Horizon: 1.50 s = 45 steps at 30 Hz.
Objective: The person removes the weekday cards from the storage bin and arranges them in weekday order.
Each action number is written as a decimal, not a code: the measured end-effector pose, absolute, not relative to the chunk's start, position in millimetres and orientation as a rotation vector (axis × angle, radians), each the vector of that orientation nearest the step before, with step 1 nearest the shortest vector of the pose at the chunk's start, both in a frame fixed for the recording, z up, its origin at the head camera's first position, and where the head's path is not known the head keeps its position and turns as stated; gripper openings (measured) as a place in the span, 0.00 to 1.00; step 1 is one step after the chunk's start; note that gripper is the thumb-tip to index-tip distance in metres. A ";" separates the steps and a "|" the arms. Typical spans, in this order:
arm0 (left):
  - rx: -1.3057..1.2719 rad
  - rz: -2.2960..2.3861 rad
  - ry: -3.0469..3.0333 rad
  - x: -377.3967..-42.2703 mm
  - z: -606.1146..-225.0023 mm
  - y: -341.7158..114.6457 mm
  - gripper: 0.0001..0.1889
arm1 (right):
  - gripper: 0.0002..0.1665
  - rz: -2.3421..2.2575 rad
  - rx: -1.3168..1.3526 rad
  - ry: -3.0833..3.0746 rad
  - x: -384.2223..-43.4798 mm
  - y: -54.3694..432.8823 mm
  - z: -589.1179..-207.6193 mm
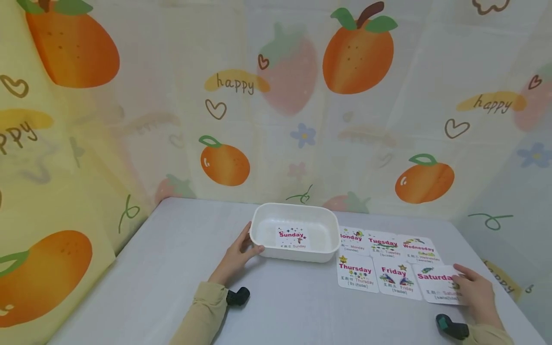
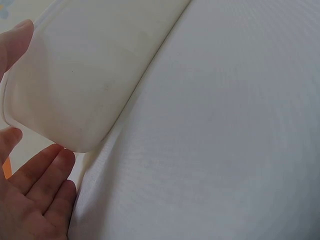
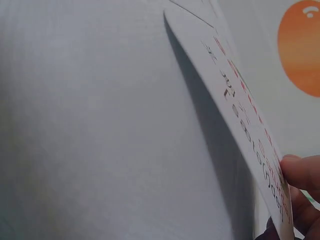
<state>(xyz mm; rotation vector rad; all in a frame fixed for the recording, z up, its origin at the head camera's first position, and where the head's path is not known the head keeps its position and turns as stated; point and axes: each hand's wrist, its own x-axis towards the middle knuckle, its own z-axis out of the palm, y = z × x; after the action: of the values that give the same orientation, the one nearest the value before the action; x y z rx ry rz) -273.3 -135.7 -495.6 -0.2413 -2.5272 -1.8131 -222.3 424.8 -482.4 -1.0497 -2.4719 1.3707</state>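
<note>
My left hand (image 1: 234,260) grips the left end of a white plastic tub (image 1: 319,255), thumb at the front corner and fingers along the side. In the left wrist view, fingertips touch the corner of the tub (image 2: 85,85). A "Sunday" word card (image 1: 292,238) lies inside the tub. At the right, my right hand (image 1: 477,293) pinches the right edge of the "Saturday" card (image 1: 435,286) between thumb and fingers. The right wrist view shows that card (image 3: 235,110) tilted, its held end lifted off the table and casting a shadow.
Right of the tub lie the cards "Monday" (image 1: 351,242), "Tuesday" (image 1: 383,245), "Wednesday" (image 1: 418,249), "Thursday" (image 1: 355,275) and "Friday" (image 1: 396,278), in two rows. The white table (image 1: 293,306) meets a fruit-print curtain (image 1: 172,96) at the back.
</note>
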 end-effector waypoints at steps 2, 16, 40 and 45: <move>-0.244 -1.810 -2.527 -273.7 -495.9 -136.1 0.47 | 0.30 1.363 -1.039 -2.478 -223.2 423.3 -482.3; -0.239 -1.822 -2.522 -273.5 -495.9 -137.0 0.47 | 0.29 1.260 -0.959 -2.598 -222.7 419.5 -482.6; -0.214 -1.820 -2.534 -275.4 -496.6 -135.7 0.48 | 0.33 1.242 -1.048 -2.713 -223.3 426.1 -481.2; -0.244 -1.797 -2.536 -274.0 -496.2 -135.9 0.47 | 0.39 1.248 -1.015 -2.791 -221.8 429.3 -477.8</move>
<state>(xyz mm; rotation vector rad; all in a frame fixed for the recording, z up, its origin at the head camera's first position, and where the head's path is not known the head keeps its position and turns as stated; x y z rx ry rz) -274.0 -135.9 -496.2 -0.2444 -2.5357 -1.7967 -221.8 429.3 -477.8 -1.0154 -2.7909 1.2480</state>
